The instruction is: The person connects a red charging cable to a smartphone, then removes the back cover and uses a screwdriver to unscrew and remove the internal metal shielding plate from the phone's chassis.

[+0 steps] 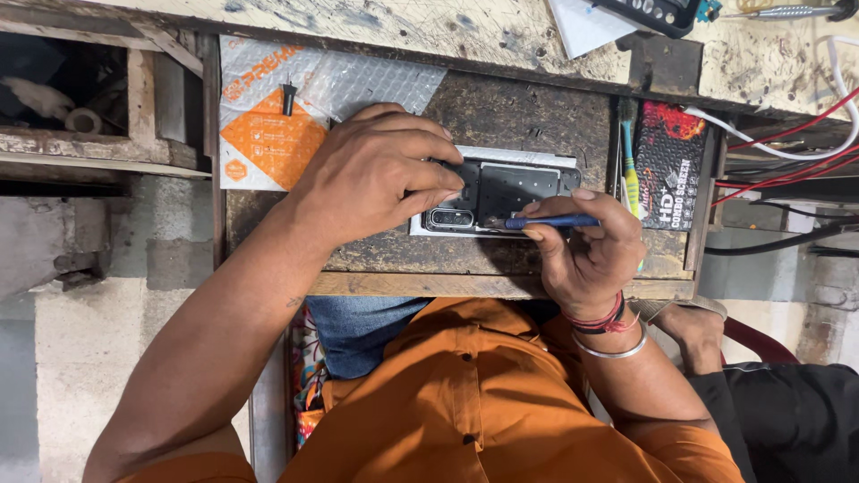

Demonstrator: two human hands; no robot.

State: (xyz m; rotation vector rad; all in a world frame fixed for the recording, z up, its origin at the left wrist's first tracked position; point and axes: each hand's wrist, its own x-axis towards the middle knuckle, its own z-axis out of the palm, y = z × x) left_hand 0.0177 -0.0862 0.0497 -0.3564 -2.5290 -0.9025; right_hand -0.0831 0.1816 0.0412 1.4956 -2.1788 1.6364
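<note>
So there's an opened-up phone lying flat in the middle of a dark, beat-up wooden work board, back cover off, black inner plate and the camera module facing up. It sits on a pale sheet that pokes out around its edges.

The left hand is pressed down on the phone's left end, fingers spread over the top and fingertips resting on the black plate, basically pinning it in place. The right hand comes in from the lower right and pinches a blue-handled screwdriver between thumb and fingers, held almost level, tip touching the phone just right of the camera module. There's a red thread and a metal bangle on that wrist.

Further out: a silver and orange bubble mailer lies at the board's upper left, with a small black bit standing on it. Right of the phone there's a yellow-green tool and, just beside it, a black and red screen protector packet. Red, white and black wires run off along the right edge. The person wears an orange shirt.
</note>
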